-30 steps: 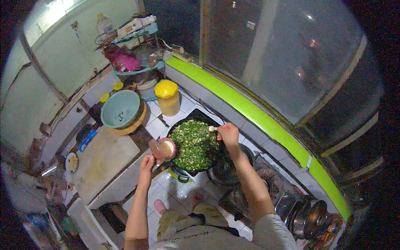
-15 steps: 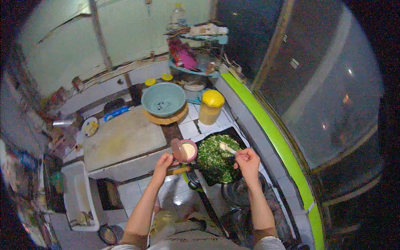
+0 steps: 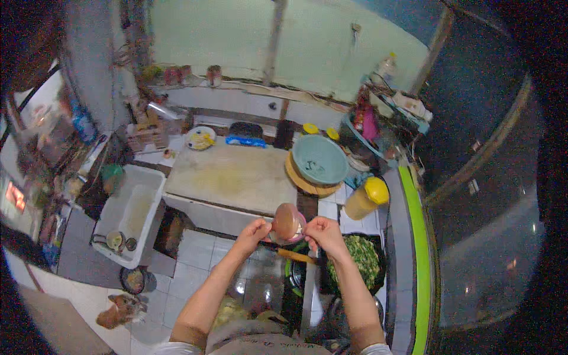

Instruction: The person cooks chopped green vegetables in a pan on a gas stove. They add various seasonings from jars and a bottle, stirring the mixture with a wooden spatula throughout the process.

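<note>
My left hand [image 3: 254, 234] grips a small pink jar [image 3: 286, 220] whose hinged lid stands up and hides most of its mouth. At the jar's right side, my right hand [image 3: 325, 235] pinches the small white spoon; its bowl is hidden at the jar's mouth. Right of and below that hand, chopped greens with pale bits [image 3: 358, 260] fill a dark square pan. A wooden handle [image 3: 297, 255] juts out left of the pan, under my hands.
A blue-grey basin [image 3: 320, 160] rests on a round wooden board. Nearby stands a yellow-lidded canister [image 3: 367, 198]. Left are a pale worktop slab [image 3: 231, 177] and a long white sink tub [image 3: 155, 204]. A brown-and-white animal [image 3: 121, 310] is on the floor, lower left.
My right hand has moved from over the greens to the jar with the spoon. The jar's raised lid now faces me. The view has swung left, bringing the animal into sight.
</note>
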A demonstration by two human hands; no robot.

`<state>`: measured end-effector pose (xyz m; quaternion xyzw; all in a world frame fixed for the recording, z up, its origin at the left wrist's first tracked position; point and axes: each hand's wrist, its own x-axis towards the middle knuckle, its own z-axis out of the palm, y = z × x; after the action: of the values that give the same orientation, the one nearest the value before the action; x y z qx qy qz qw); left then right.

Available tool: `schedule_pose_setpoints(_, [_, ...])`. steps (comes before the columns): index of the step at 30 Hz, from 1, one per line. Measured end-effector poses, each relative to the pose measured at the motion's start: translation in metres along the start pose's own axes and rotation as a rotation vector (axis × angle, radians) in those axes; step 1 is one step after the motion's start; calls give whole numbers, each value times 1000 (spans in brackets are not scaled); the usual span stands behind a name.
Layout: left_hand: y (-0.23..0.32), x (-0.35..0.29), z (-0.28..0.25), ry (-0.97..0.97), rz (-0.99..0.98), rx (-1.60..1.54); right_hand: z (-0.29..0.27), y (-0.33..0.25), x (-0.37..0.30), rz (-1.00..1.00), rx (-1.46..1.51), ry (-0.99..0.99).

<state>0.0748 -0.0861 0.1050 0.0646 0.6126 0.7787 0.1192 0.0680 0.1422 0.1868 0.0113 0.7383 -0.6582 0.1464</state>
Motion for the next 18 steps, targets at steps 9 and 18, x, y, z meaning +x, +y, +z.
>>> schedule_pose_setpoints(9, [68, -51, -114, 241, 71, 41, 139, -48, 51, 59, 160, -131])
schedule_pose_setpoints(18, [135, -132, -257, 399, 53, -53, 292, -104, 91, -2, 192, -280])
